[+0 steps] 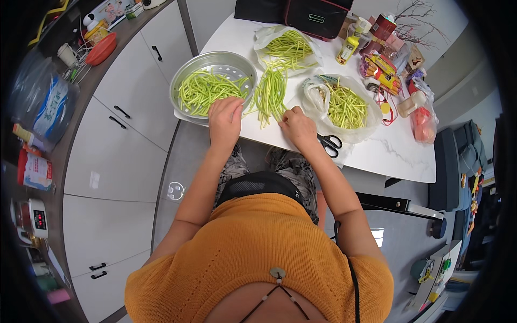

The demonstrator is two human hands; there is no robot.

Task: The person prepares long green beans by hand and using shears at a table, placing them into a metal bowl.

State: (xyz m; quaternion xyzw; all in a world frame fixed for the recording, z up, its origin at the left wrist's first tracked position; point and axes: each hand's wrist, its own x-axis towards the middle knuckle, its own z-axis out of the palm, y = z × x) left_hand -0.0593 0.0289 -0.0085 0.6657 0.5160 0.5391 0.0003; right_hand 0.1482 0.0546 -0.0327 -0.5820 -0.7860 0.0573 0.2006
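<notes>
On white table, left hand fingers curled at metal steamer tray rim, right hand pinching green beans.

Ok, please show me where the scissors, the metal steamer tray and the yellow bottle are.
scissors (329, 143): head view, on the black handles.
metal steamer tray (186, 70): head view, on its left rim.
yellow bottle (348, 49): head view, on the middle of its body.

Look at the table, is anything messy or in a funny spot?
The round metal tray of green beans hangs over the white table's left edge. The black scissors sit right at the near edge. Nothing looks spilled or broken.
</notes>
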